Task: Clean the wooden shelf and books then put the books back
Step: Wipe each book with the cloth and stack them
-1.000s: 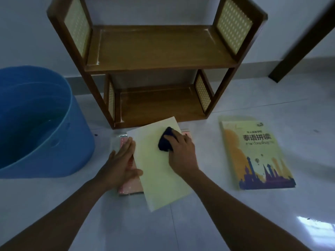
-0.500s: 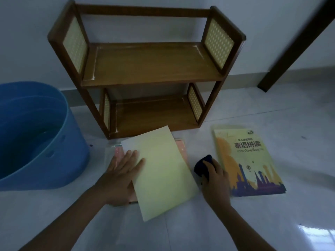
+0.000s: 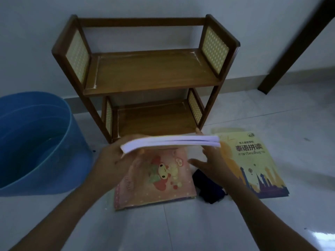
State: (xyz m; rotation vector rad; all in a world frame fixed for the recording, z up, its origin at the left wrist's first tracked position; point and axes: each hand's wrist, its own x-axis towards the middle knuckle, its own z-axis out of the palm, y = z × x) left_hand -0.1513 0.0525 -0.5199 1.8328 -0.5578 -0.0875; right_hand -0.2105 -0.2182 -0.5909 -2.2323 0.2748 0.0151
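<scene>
Wooden shelf (image 3: 150, 73) stands against the wall with both boards bare and glossy, which suggests the wiping of it is done. Both hands hold one book (image 3: 170, 143) level above the floor in front of the lower board: the left hand (image 3: 110, 158) grasps its left end, the right hand (image 3: 210, 160) supports its right end with fingers around the edge. Beneath it a pink book (image 3: 155, 180) lies flat on the floor; a yellow book (image 3: 253, 163) lies flat to the right. Between them rests a dark cloth (image 3: 208, 189), let go. No book is yet shelved; a blue tub (image 3: 36, 142) stands at the left.
</scene>
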